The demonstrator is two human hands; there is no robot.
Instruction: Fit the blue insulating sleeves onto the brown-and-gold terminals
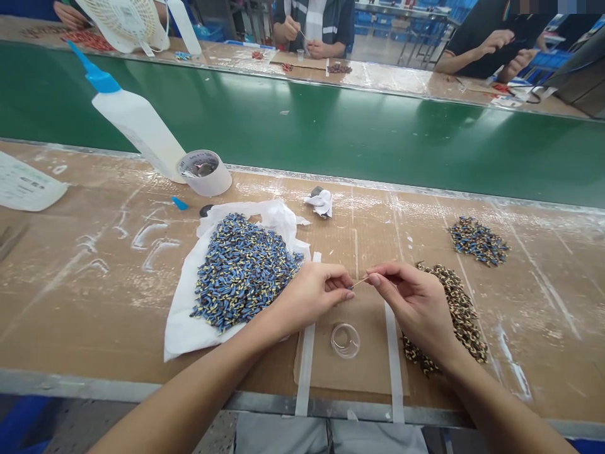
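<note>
My left hand (314, 293) pinches a small blue piece (350, 288), mostly hidden by the fingertips. Between the thumb and finger of my right hand (418, 306) is a thin wooden toothpick (360, 281), its tip at the blue piece. Below both hands, a small clear cup (345, 341) stands on a taped cardboard sheet (359, 375). A heap of small blue, yellow and dark pieces (246, 271) lies on white paper (182, 321) beside my left hand. Partly behind my right hand is a pile of dark and cream curved pieces (460, 312).
A smaller pile of blue pieces (478, 241) lies at the right. A tape roll (215, 180), a white squeeze bottle (142, 129), a blue cap (179, 203) and crumpled tissue (321, 203) stand farther back. Beyond the green belt (302, 120), other people's hands work.
</note>
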